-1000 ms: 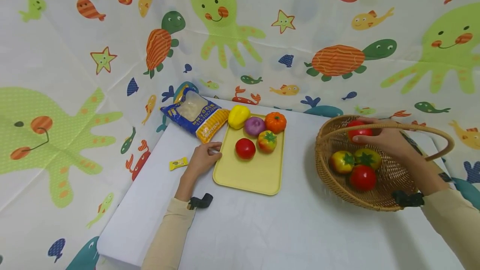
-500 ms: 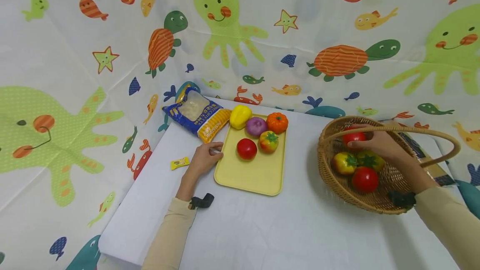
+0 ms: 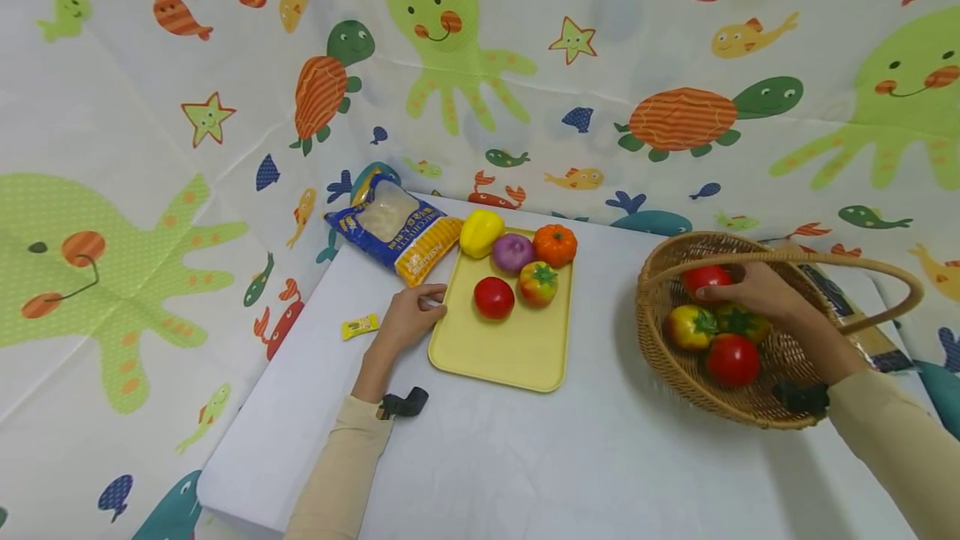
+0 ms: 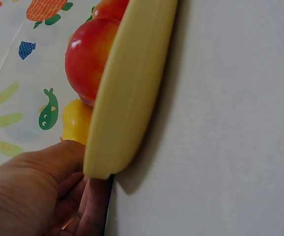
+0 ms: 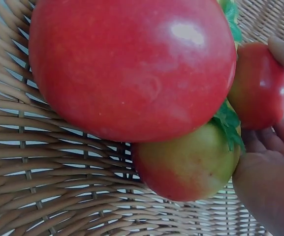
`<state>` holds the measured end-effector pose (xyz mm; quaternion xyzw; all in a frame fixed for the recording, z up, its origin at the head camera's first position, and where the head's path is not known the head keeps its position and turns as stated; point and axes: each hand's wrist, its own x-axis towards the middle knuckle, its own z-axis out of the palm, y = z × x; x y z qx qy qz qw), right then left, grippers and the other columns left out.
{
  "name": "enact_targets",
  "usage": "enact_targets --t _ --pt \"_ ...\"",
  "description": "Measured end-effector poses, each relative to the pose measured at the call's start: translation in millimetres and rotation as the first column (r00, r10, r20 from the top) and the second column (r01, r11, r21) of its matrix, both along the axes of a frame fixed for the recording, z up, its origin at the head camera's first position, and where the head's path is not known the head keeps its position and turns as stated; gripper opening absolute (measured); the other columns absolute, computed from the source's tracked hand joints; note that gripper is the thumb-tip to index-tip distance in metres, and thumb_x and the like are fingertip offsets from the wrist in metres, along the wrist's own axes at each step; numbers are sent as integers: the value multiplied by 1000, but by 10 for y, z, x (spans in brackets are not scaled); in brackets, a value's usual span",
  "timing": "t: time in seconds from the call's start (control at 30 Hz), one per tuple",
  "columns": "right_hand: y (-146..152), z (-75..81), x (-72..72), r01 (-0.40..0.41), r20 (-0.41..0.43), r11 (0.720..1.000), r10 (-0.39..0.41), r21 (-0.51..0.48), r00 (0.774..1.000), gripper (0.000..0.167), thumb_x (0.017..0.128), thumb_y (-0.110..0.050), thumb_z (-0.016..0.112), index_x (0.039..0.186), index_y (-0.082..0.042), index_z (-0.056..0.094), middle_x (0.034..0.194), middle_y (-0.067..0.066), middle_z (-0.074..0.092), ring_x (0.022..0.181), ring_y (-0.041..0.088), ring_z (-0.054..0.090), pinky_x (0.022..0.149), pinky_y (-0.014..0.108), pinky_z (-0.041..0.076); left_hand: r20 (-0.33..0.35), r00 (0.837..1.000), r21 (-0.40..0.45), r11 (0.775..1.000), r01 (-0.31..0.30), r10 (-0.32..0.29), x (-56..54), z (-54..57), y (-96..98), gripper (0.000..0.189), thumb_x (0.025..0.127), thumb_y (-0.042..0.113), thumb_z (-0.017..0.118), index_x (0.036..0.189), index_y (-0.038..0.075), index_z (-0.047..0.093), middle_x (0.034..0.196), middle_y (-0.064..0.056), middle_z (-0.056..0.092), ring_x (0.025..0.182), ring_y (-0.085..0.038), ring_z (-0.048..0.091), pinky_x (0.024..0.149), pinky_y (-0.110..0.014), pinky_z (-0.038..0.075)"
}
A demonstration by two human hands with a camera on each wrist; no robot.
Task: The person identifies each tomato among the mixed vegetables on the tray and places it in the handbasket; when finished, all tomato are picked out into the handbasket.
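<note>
My left hand (image 3: 411,317) grips the left rim of a yellow tray (image 3: 498,357); in the left wrist view the thumb lies at the rim with fingers beneath. A red toy tomato (image 3: 493,298), a red-yellow toy tomato (image 3: 537,285), a purple toy onion (image 3: 513,253), an orange toy pumpkin (image 3: 555,246) and a yellow toy pepper (image 3: 482,233) lie on it. Inside the wicker basket (image 3: 667,377), my right hand (image 3: 757,294) holds a red toy tomato (image 5: 261,88). Below it lie another red tomato (image 3: 732,360) and two yellow-red ones with green leaves (image 3: 691,327).
A blue and yellow pasta bag (image 3: 397,227) lies behind the tray's left corner. Left of my left hand is a small yellow packet (image 3: 360,326). The basket's handle (image 3: 892,294) arches over my right wrist. A dark package (image 3: 888,357) lies behind the basket.
My right hand has moved slightly left and lower in the basket, with the red tomato in its fingers. My left hand has stayed at the tray's rim.
</note>
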<state>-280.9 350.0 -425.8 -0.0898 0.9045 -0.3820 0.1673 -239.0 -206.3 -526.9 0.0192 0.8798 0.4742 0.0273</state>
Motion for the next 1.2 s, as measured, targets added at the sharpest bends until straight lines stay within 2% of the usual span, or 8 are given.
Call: enact_targets --t 0.2,0.43,0.77,1.03,1.2 --pt "-12 6 -14 -2 18 998 1 59 1000 81 91 -40 71 149 -1 31 137 27 43 115 42 47 93 60 45 -6 1000 -1 1000 4 -4 -1 5 -2 41 89 15 71 129 11 66 107 -3 69 88 -15 68 79 -36 55" --pt "-29 5 7 20 3 994 -21 108 1000 87 89 -46 71 150 -2 29 137 28 42 116 44 45 95 63 42 1 1000 -4 1000 5 -5 -4 -3 1 42 89 16 71 130 11 66 107 -2 69 88 -15 68 79 -36 54" --pt "3 -24 5 27 -1 996 -27 81 1000 88 85 -50 73 149 -5 32 136 26 44 115 43 46 93 62 44 6 1000 -17 1000 -4 4 1 17 5 41 89 16 71 130 11 66 106 -2 69 87 -15 67 78 -35 54" --pt "-10 20 3 28 -11 1000 -28 -5 1000 83 89 -40 73 151 -5 32 140 26 41 120 45 40 101 70 28 6 1000 -10 1000 -3 3 16 30 10 42 89 16 71 130 11 66 107 -2 69 87 -15 67 78 -35 54" --pt "-27 99 -3 37 -37 998 -35 43 999 78 89 -42 72 148 -4 37 141 26 41 123 47 38 102 70 27 16 1000 -9 1000 -5 5 12 22 -2 42 89 17 71 130 10 66 107 -2 68 88 -15 67 78 -34 54"
